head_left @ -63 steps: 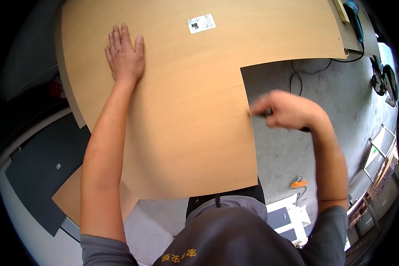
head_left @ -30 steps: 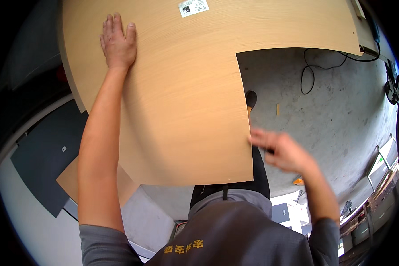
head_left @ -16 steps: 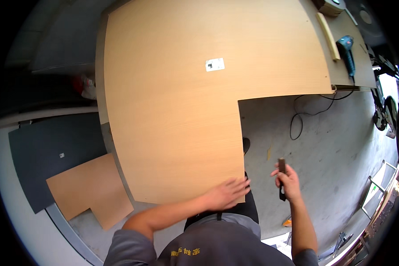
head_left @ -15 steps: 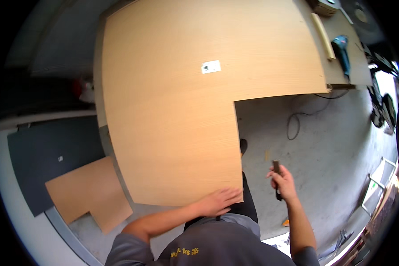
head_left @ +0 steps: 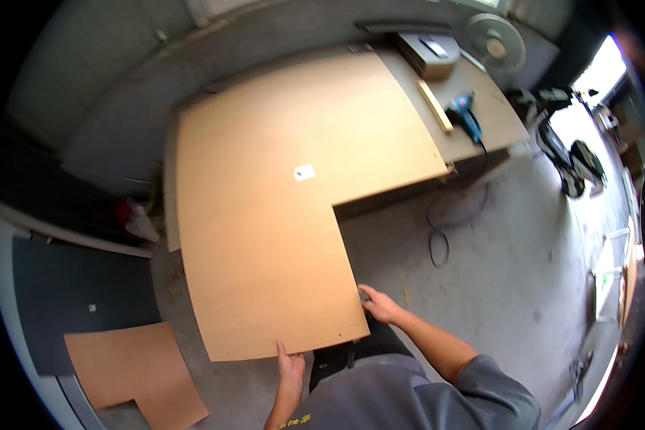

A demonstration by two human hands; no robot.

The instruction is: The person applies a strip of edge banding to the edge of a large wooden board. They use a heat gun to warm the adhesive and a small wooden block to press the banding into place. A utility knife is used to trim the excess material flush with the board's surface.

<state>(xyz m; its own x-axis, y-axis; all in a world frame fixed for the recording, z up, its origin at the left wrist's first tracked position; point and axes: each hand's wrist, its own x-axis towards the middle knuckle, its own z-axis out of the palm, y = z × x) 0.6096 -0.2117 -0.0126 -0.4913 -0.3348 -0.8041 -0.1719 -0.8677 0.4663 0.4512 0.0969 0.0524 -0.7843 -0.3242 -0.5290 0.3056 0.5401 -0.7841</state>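
Across the middle of the view, an L-shaped light wooden panel [head_left: 265, 215] lies flat, its long leg running toward six o'clock and its short leg reaching toward two o'clock, where it overlaps a workbench surface [head_left: 498, 118]. A small white label [head_left: 304, 172] sits near the panel's inner bend. Grey concrete floor [head_left: 494, 272] fills the notch of the L and spreads to four o'clock, with a black cable [head_left: 437, 236] looped on it just below the bench.

At nine o'clock a dark board [head_left: 72, 301] lies on the floor, and at seven o'clock a smaller brown offcut [head_left: 132, 369] rests partly over it (its own corner is notched too).

On the workbench surface, from larger to smaller: a dark flat box [head_left: 424, 54] at one o'clock, a thin wooden strip [head_left: 435, 106] beside it, and a teal power drill [head_left: 466, 115] just right of the strip. A round white fan [head_left: 493, 41] stands behind them.

At six o'clock the left hand [head_left: 289, 365] has its fingers on the panel's near edge; whether its grip is closed around the edge I cannot tell. The right hand [head_left: 380, 307] touches the panel's near right corner, fingers curled at the edge, and how firmly it grips cannot be told either.
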